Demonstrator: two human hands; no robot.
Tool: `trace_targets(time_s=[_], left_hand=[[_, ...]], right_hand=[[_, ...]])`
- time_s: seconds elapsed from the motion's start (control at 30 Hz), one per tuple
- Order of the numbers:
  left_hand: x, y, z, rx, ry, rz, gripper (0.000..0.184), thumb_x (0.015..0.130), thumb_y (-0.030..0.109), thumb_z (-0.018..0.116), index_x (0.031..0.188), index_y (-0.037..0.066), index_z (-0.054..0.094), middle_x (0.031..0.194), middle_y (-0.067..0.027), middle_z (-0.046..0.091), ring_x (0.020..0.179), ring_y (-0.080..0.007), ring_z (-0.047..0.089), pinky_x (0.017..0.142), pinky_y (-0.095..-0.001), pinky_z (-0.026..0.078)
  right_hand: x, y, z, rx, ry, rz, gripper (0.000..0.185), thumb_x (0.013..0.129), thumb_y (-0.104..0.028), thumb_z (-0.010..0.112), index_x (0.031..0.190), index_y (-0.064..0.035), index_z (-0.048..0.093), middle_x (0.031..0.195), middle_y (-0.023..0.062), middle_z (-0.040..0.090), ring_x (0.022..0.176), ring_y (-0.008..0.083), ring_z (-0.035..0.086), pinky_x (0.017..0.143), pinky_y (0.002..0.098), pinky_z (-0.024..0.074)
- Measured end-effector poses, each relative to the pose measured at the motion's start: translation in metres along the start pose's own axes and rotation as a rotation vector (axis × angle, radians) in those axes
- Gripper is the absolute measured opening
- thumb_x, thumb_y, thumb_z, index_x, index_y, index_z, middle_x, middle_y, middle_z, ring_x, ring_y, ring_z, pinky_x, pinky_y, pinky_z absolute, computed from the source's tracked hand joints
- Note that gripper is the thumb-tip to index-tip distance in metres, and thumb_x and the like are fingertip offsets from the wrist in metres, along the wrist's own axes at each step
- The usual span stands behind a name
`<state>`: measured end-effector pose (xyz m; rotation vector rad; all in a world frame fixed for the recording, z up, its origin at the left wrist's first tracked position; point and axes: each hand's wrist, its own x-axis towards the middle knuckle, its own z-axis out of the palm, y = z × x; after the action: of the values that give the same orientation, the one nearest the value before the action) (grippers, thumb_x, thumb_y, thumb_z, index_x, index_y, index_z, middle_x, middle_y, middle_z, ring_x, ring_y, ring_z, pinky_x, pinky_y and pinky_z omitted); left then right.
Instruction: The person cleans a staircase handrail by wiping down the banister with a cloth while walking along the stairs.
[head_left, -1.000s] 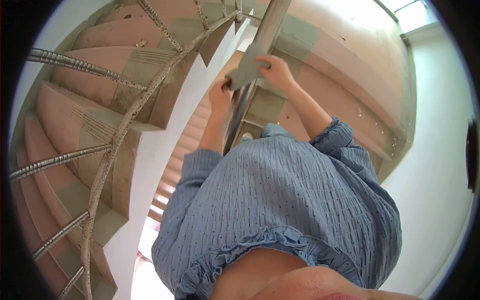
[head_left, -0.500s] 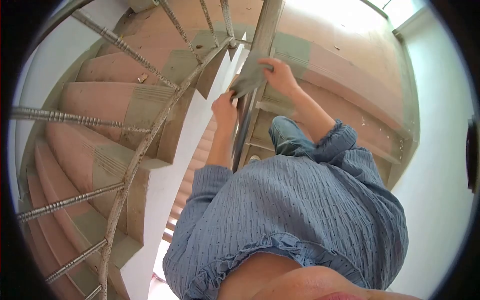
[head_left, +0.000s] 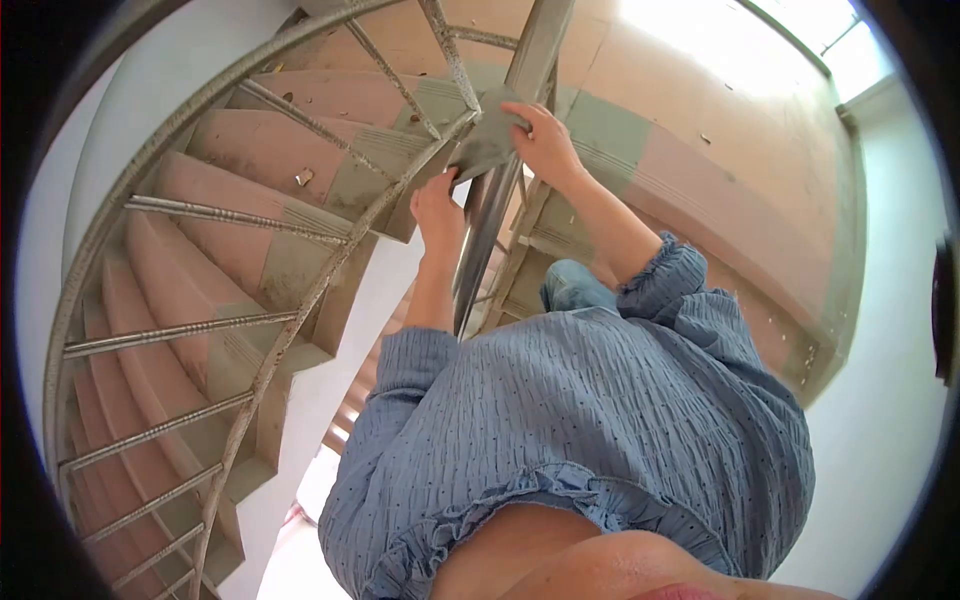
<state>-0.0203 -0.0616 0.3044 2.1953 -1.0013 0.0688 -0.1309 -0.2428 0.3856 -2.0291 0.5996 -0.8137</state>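
A grey cloth (head_left: pixel 487 137) lies draped over the metal handrail (head_left: pixel 541 50), pulled out flat between my two hands. My left hand (head_left: pixel 437 208) pinches its lower left corner, just left of the rail. On the rail's right side, my right hand (head_left: pixel 548 146) grips the upper right edge, its fingers bent over the cloth. Below the cloth, the dark shiny rail (head_left: pixel 482 245) runs down toward my body. The cloth hides the part of the rail beneath it.
Curving stairs (head_left: pixel 225 205) with pink and green treads rise on the left behind a rusty metal railing (head_left: pixel 335 262). More steps (head_left: pixel 730 225) lie at the right, beside a pale wall (head_left: pixel 880 430). A stair gap (head_left: pixel 345 400) opens beside the rail.
Both hands and the cloth have moved slightly up and left in view. The view has shifted too, showing more of the left railing. Both hands keep their hold.
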Motion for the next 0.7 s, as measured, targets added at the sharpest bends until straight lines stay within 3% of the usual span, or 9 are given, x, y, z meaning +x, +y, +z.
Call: trace_targets(time_s=[0.13,0.2,0.3,0.43,0.5,0.57,0.63,0.7], left_hand=[[-0.045,-0.031,0.021,0.086,-0.05,-0.026,0.038,0.088,0.001,0.052,0.119,0.015,0.068,0.113,-0.0046,0.069,0.11,-0.0241,0.061,0.109,-0.0471,0.032],[-0.082,-0.04,0.032,0.199,-0.148,-0.116,0.035,0.089,0.005,0.053,0.118,0.017,0.068,0.113,-0.0034,0.069,0.111,-0.023,0.061,0.111,-0.0513,0.031],[-0.133,-0.035,0.034,0.247,-0.282,-0.229,0.032,0.091,0.011,0.055,0.118,0.018,0.069,0.113,-0.0029,0.069,0.111,-0.0227,0.062,0.111,-0.0537,0.031],[-0.164,-0.047,0.057,0.264,-0.266,-0.161,0.03,0.091,0.014,0.056,0.118,0.018,0.069,0.113,-0.0032,0.07,0.109,-0.0231,0.063,0.109,-0.0538,0.033],[-0.149,-0.044,0.064,0.243,-0.25,-0.136,0.032,0.091,0.011,0.055,0.119,0.018,0.069,0.113,-0.0035,0.07,0.109,-0.0235,0.063,0.109,-0.0535,0.033],[-0.111,-0.034,0.073,0.214,-0.159,-0.026,0.035,0.089,0.007,0.055,0.119,0.017,0.068,0.113,-0.0043,0.07,0.11,-0.0241,0.063,0.109,-0.0526,0.033],[-0.068,-0.024,0.081,0.15,-0.028,0.1,0.036,0.086,0.005,0.057,0.119,0.015,0.068,0.115,-0.0053,0.069,0.11,-0.0252,0.062,0.11,-0.0511,0.034],[-0.039,-0.034,0.083,0.183,0.002,0.154,0.037,0.085,0.003,0.057,0.118,0.014,0.068,0.116,-0.0055,0.068,0.109,-0.0257,0.062,0.111,-0.0501,0.033]], right_hand=[[-0.032,0.035,0.025,-0.079,-0.063,-0.001,0.039,0.089,-0.006,0.059,0.127,-0.0085,0.065,0.117,0.0176,0.066,0.097,0.0295,0.065,0.086,0.0352,0.0506],[-0.061,0.052,0.035,-0.07,-0.273,0.045,0.042,0.086,-0.005,0.058,0.127,-0.009,0.065,0.119,0.0174,0.065,0.101,0.0335,0.064,0.091,0.0375,0.0505],[-0.097,0.085,0.038,-0.111,-0.415,0.023,0.042,0.084,-0.005,0.057,0.125,-0.008,0.065,0.119,0.0176,0.065,0.106,0.0374,0.064,0.095,0.0406,0.0501],[-0.103,0.106,0.035,-0.116,-0.427,-0.013,0.04,0.083,-0.006,0.057,0.122,-0.0069,0.067,0.114,0.019,0.067,0.11,0.0392,0.063,0.099,0.0432,0.0492],[-0.087,0.121,0.033,-0.135,-0.343,-0.047,0.04,0.083,-0.006,0.057,0.122,-0.0078,0.068,0.112,0.0215,0.068,0.108,0.0342,0.065,0.096,0.0413,0.0509],[-0.06,0.112,0.02,-0.122,-0.208,0.017,0.042,0.083,-0.005,0.057,0.123,-0.0108,0.068,0.099,0.0188,0.071,0.09,0.0255,0.068,0.082,0.0371,0.0537],[-0.028,0.108,0.006,-0.039,-0.164,0.299,0.042,0.085,-0.006,0.058,0.125,-0.0134,0.068,0.085,0.0133,0.069,0.072,0.0169,0.061,0.068,0.033,0.0506],[-0.016,0.099,0.002,-0.055,-0.018,0.166,0.04,0.086,-0.006,0.06,0.125,-0.0143,0.068,0.076,0.0095,0.065,0.065,0.0143,0.054,0.062,0.0318,0.0468]])
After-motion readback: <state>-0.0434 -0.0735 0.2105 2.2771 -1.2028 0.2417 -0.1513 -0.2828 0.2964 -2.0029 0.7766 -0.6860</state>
